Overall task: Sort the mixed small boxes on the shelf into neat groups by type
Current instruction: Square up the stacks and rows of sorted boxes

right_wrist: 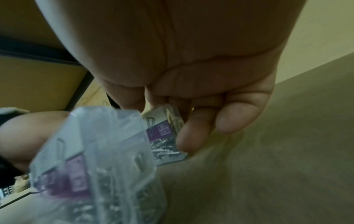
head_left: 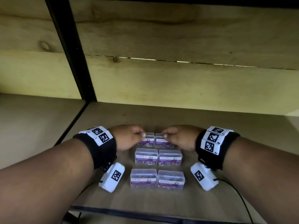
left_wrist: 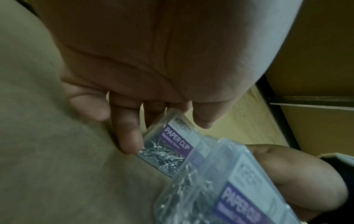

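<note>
Both hands pinch back boxes — left hand (head_left: pixel 129 136) on left box (head_left: pixel 146 140), right hand (head_left: pixel 177 136) on right box (head_left: pixel 163 141) | step: squaring back row | next: release gently — keep rows aligned

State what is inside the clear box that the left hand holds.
The clear box under the left hand holds a heap of silver paper clips. Its purple label and the fingers cover some, so no count is possible.

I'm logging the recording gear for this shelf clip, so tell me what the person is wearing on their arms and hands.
Both forearms are bare, with no sleeves or gloves. Each wrist carries a black band topped with white tiles printed with black square-patterned markers. A white rounded module with one such marker hangs under each wrist. A thin black cable trails from the right one. The left hand and right hand are bare.
</note>
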